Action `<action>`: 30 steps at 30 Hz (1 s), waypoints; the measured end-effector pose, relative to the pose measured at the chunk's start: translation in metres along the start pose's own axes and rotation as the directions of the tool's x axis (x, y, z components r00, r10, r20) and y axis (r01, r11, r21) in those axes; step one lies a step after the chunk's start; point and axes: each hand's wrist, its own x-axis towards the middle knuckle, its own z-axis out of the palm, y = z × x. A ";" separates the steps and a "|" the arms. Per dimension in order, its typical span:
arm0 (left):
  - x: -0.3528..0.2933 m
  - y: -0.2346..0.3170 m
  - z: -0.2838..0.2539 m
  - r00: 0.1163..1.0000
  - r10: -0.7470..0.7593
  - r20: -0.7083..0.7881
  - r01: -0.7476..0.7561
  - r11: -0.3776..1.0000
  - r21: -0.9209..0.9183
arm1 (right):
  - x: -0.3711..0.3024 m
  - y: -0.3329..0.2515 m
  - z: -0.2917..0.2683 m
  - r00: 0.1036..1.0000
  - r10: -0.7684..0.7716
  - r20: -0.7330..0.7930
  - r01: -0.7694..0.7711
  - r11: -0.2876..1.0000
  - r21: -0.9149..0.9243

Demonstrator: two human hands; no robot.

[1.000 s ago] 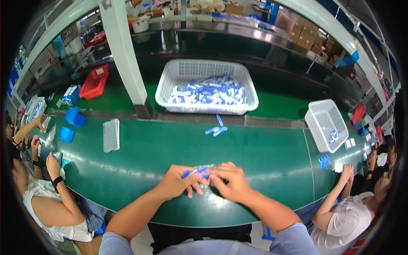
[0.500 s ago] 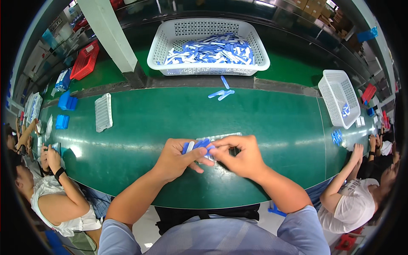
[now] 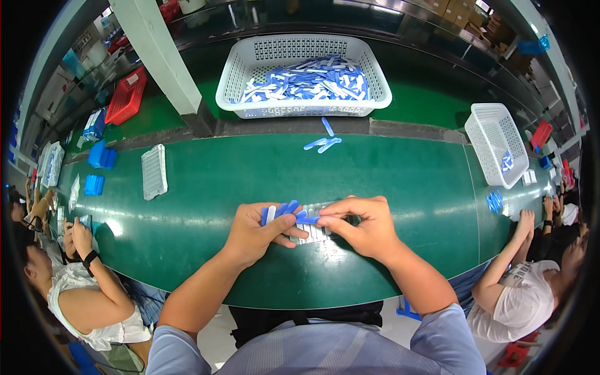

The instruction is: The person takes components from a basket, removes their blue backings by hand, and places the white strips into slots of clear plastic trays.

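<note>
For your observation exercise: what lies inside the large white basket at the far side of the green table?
The large white basket holds a loose heap of blue and white strips, piled toward its middle and right. Whatever lies beneath the top layer is covered, and the near wall hides the heap's lower edge.

Bright overhead light, sharp centre, fisheye-warped edges.

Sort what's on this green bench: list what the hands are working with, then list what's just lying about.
In use:
- left hand, holding a fan of small blue strips
- right hand, pinching one blue strip
- clear ridged tray under both hands

Lying about:
- three loose blue strips
- white basket of strips
- spare clear tray
- smaller white basket
- red basket
</note>
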 end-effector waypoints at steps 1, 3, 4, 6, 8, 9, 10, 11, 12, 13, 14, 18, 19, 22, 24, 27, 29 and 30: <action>0.000 0.000 0.000 1.000 0.003 0.000 -0.003 1.000 0.000 | 0.000 0.000 -0.001 1.000 -0.014 0.012 0.014 0.998 -0.063; 0.000 0.000 -0.001 1.000 0.028 -0.008 -0.029 0.998 -0.063 | 0.000 0.002 -0.001 1.000 -0.003 0.017 0.004 0.998 -0.064; -0.001 -0.001 -0.001 1.000 0.030 -0.009 -0.031 0.998 -0.063 | 0.001 0.002 -0.001 1.000 0.010 0.022 -0.009 0.998 -0.063; -0.001 -0.002 -0.001 0.999 0.033 -0.002 -0.033 0.996 -0.079 | 0.002 0.000 -0.002 0.998 0.048 0.047 -0.045 0.997 -0.062; 0.000 -0.002 -0.001 0.999 0.035 0.003 -0.034 0.996 -0.081 | 0.002 -0.001 -0.005 0.994 0.085 0.066 -0.081 0.995 -0.066; 0.001 -0.002 -0.001 0.999 0.033 0.006 -0.033 0.996 -0.084 | 0.003 0.002 -0.007 0.991 0.124 0.055 -0.127 0.990 0.064; 0.001 -0.002 -0.002 0.999 0.034 0.007 -0.033 0.996 -0.082 | 0.003 0.005 -0.009 0.985 0.164 0.051 -0.171 0.965 0.197; 0.001 -0.002 -0.003 1.000 0.030 -0.005 -0.031 0.996 -0.086 | 0.007 0.000 -0.015 0.988 0.154 0.003 -0.151 0.961 0.231; 0.001 -0.002 -0.003 0.999 0.027 -0.017 -0.028 0.996 -0.090 | 0.010 0.008 -0.024 0.998 0.048 -0.048 -0.040 0.986 0.162; 0.002 -0.002 -0.005 0.999 0.029 -0.019 -0.031 0.996 -0.088 | 0.014 0.004 -0.034 0.998 0.013 -0.054 -0.015 0.999 -0.036; 0.002 -0.003 -0.007 1.000 -0.008 -0.027 0.005 0.995 -0.096 | 0.015 -0.003 -0.040 0.998 -0.022 -0.054 0.009 0.973 -0.232; 0.002 0.000 -0.006 0.994 -0.105 -0.013 0.103 0.989 -0.103 | 0.008 -0.003 -0.038 0.952 -0.238 0.192 0.306 0.739 -0.600; 0.003 0.000 -0.005 0.995 -0.102 -0.008 0.101 0.990 -0.100 | 0.002 -0.004 -0.032 0.946 -0.202 0.253 0.322 0.662 -0.677; 0.003 -0.002 -0.007 0.991 -0.136 -0.019 0.131 0.977 -0.166 | -0.005 -0.024 -0.021 0.913 0.026 0.407 0.329 0.541 -0.774; 0.003 -0.001 -0.007 0.986 -0.165 -0.019 0.159 0.971 -0.176 | -0.008 -0.027 -0.025 0.912 0.064 0.405 0.293 0.589 -0.753; 0.001 0.003 -0.004 0.981 -0.192 0.001 0.190 0.967 -0.169 | -0.005 -0.024 -0.038 0.904 0.081 0.419 0.265 0.663 -0.700; 0.002 0.003 -0.005 0.980 -0.195 0.030 0.197 0.968 -0.157 | 0.002 -0.017 -0.042 0.904 0.060 0.424 0.271 0.687 -0.674; 0.002 0.003 -0.005 0.979 -0.198 0.052 0.204 0.968 -0.149 | 0.005 -0.013 -0.041 0.917 -0.055 0.395 0.308 0.726 -0.615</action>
